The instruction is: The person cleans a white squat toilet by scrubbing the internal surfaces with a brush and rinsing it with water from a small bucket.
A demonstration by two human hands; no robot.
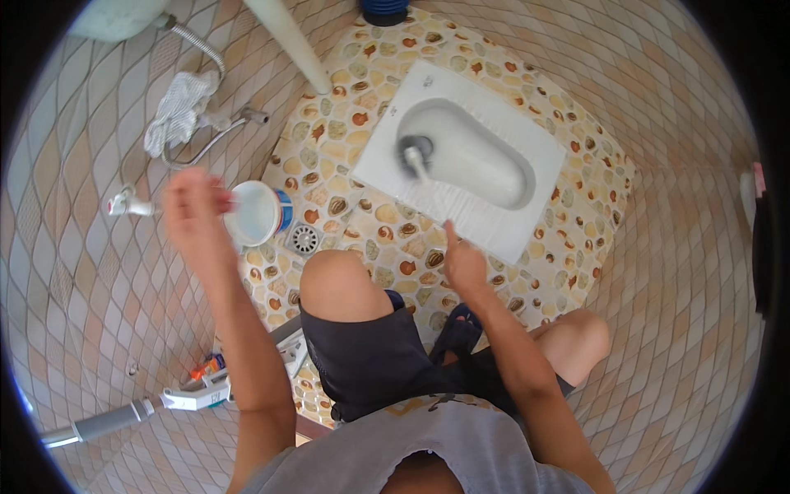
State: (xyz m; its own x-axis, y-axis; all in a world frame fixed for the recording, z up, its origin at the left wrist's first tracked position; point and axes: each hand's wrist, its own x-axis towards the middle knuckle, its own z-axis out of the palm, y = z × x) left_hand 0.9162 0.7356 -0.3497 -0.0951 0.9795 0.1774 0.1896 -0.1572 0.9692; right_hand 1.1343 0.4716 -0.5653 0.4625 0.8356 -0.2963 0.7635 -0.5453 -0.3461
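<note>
My right hand (466, 265) is closed around the handle end of a toilet brush, index finger stretched along it. The brush's dark round head (414, 154) is blurred and sits in the left end of the white squat toilet (461, 144). Its pale handle fades against the white porcelain. Raised at the left, my left hand (193, 216) is smeared by motion, its fingers curled. A small reddish thing (222, 198) shows at these fingers, too blurred to name. Just right of it stands a white and blue bucket (255, 214) with pale liquid inside.
A white tap (127, 202) juts from the left wall. Above it hang a striped cloth (181, 111) and a metal hose (197, 45). A floor drain (304, 239) lies beside the bucket. Lower left is a grey-white pole-like frame (115, 420). A pipe (292, 45) runs down at the back.
</note>
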